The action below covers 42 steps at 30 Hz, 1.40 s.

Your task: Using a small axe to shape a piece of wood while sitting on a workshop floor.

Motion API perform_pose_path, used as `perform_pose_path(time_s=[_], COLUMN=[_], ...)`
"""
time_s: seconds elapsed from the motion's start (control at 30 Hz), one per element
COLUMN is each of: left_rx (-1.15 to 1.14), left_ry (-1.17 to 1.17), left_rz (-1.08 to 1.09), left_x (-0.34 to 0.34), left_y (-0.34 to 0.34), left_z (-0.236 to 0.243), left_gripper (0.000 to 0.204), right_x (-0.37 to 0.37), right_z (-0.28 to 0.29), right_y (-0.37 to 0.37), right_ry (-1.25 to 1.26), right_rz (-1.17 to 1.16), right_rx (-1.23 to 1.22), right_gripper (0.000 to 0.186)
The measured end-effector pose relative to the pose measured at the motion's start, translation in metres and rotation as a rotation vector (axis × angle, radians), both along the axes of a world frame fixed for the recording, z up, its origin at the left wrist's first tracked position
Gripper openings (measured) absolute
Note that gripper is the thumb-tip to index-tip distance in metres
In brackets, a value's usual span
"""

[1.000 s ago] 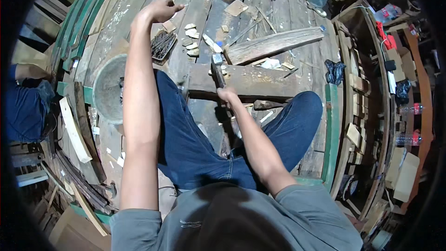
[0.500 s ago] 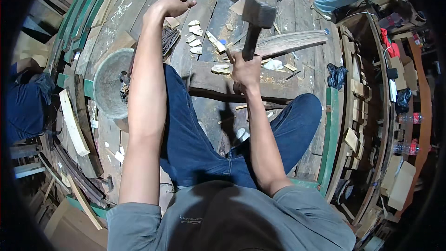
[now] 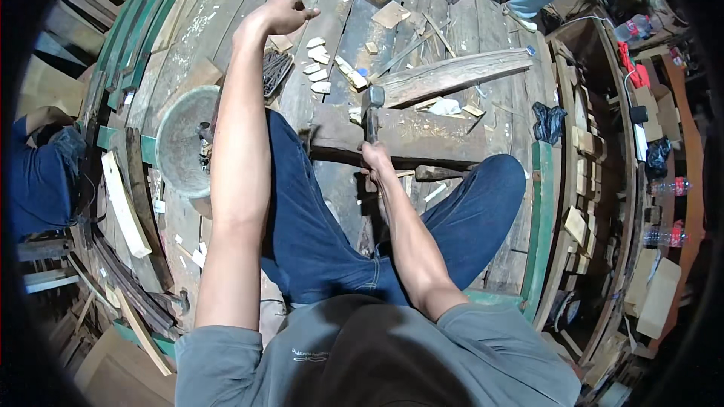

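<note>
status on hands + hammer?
Right hand shut on hammer, head down at the wood beam. Left hand stretched out, holding nothing visible. Wood chips lie between.

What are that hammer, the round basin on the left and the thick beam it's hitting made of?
The hammer, gripped by the right hand, looks like a dull grey metal head on a wooden handle. The basin seems to be grey metal or cement-crusted; its matt, rough surface leaves that open. The beam is weathered, unpainted wood, with visible grain and chipped edges.

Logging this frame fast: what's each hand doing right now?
Left hand: loosely curled, holding nothing, stretched out over the plank floor.
Right hand: closed on the hammer.
</note>
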<state>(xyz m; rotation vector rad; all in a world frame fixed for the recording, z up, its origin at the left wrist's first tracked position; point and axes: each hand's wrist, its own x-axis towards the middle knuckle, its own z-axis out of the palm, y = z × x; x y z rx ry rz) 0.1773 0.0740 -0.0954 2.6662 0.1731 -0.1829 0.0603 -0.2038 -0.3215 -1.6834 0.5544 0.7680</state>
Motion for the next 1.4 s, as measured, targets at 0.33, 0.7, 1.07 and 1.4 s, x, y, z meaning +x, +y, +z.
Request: perform_pose_path(time_s=[0.33, 0.7, 1.07, 1.4], left_rx=[0.043, 0.027, -0.005, -0.045], left_ry=[0.029, 0.028, 0.062, 0.154], left_rz=[0.000, -0.044, -0.058, -0.001], left_x=[-0.004, 0.002, -0.002, -0.009], left_y=[0.002, -0.007, -0.014, -0.024], left_z=[-0.001, 0.000, 0.006, 0.016], left_gripper=[0.058, 0.055, 0.060, 0.066], right_x=[0.034, -0.029, 0.008, -0.018], right_z=[0.134, 0.014, 0.069, -0.016], right_y=[0.023, 0.013, 0.015, 0.018], right_ry=[-0.767, 0.067, -0.547, -0.654], right_rz=[-0.163, -0.101, 0.058, -0.021], right_rx=[0.069, -0.031, -0.065, -0.480], right_gripper=[0.032, 0.016, 0.032, 0.026])
